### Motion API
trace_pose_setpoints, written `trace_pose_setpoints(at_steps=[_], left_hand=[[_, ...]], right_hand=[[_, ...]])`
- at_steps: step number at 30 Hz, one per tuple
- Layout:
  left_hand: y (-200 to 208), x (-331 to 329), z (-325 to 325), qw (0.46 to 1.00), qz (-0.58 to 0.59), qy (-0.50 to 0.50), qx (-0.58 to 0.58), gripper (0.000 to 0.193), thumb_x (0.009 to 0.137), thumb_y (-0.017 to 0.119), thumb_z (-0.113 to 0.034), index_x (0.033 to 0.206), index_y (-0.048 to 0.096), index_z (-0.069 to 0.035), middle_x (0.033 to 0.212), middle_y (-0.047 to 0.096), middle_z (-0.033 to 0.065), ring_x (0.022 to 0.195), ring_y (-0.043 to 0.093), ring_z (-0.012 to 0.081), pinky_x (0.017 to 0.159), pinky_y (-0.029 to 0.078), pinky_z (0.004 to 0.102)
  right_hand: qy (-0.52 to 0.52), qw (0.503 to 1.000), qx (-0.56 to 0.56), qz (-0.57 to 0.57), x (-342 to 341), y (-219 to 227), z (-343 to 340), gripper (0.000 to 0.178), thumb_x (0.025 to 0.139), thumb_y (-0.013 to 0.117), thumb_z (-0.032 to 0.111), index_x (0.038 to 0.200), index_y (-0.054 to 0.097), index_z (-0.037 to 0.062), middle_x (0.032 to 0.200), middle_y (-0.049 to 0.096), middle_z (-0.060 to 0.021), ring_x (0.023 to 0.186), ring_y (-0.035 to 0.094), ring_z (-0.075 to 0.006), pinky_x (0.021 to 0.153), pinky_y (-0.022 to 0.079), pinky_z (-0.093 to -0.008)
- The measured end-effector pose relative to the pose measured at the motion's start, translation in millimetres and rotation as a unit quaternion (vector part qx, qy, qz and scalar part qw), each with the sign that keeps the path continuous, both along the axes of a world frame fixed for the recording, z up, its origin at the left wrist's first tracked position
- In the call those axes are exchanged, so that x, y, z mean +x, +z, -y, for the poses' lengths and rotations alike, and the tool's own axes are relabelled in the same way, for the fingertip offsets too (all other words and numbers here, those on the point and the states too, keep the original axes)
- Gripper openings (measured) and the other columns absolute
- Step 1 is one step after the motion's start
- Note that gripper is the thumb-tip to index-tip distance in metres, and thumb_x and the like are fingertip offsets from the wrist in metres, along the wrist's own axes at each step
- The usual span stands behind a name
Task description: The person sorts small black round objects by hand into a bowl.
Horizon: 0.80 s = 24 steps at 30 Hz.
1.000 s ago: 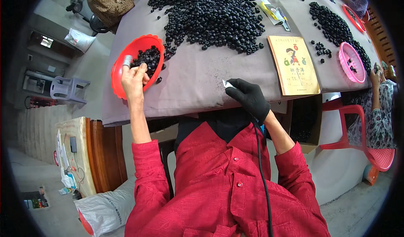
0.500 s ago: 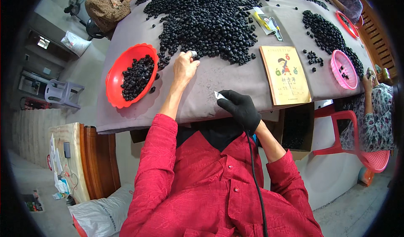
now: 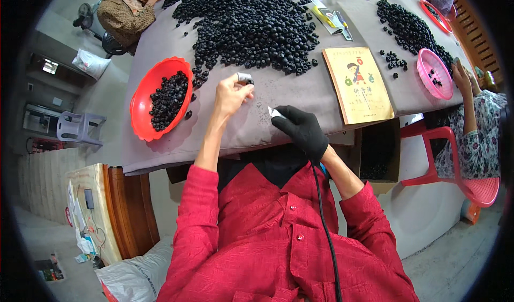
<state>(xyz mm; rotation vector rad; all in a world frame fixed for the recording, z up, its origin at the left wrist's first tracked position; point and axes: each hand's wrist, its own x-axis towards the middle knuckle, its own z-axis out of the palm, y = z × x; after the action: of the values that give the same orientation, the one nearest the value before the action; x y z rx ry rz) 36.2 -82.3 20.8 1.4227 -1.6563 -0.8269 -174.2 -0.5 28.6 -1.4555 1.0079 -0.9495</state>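
My left hand (image 3: 231,95) is bare, with pale tape wrapped round a fingertip. Pinched between its thumb and forefinger is a small round black bead-like piece (image 3: 250,81). In a black glove, my right hand (image 3: 301,129) closes on a small pale pointed blade-like tool (image 3: 274,112), its tip turned toward the left hand. A dark cord hangs from the right wrist. Beyond my hands spreads a large heap of black bead-like pieces (image 3: 251,23). Left of my left hand stands a red scalloped bowl (image 3: 140,109) partly filled with the same pieces.
A yellow notebook (image 3: 369,101) lies to the right, with a yellow-handled tool in packaging (image 3: 327,17) behind it. A pink basket (image 3: 445,90) stands farther right beside another heap (image 3: 409,28). Other people sit round the table. A red chair (image 3: 447,141) is at the right.
My left hand has drawn back slightly from the heap's near edge; a black piece now shows in its pinch. My right hand has shifted slightly up and left with the pale tool.
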Motion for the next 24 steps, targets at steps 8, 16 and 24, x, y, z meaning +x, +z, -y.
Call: trace_pose_setpoints(at_steps=[8,16,24], left_hand=[[5,-42,-83,0.925,-0.331,-0.126,0.135,0.016,0.08,0.061,-0.002,0.096,0.061,0.0,0.076,0.062,0.0049,0.063,0.059,0.0111,0.055,0.047,0.0216],[-10,-56,-89,0.904,-0.399,-0.083,0.129,0.01,0.085,0.056,-0.005,0.091,0.062,-0.001,0.076,0.063,0.0059,0.058,0.057,0.0098,0.051,0.045,0.0204],[-4,-56,-91,0.932,-0.336,-0.072,0.118,0.008,0.084,0.057,-0.005,0.089,0.062,-0.001,0.076,0.064,0.0055,0.056,0.056,0.0081,0.049,0.043,0.0195]], right_hand=[[-0.06,0.996,0.021,0.058,3,-1,3,0.028,0.084,0.059,0.018,0.103,0.058,-0.0014,0.094,0.062,-0.0089,0.087,0.057,-0.011,0.076,0.045,-0.0266],[-0.074,0.995,0.019,0.07,4,-7,4,0.03,0.082,0.061,0.02,0.103,0.058,-0.0006,0.092,0.063,-0.0086,0.083,0.058,-0.012,0.073,0.046,-0.0265],[-0.07,0.996,-0.017,0.048,3,-10,5,0.03,0.082,0.06,0.02,0.104,0.057,-0.0009,0.092,0.063,-0.0097,0.083,0.059,-0.0125,0.073,0.046,-0.0265]])
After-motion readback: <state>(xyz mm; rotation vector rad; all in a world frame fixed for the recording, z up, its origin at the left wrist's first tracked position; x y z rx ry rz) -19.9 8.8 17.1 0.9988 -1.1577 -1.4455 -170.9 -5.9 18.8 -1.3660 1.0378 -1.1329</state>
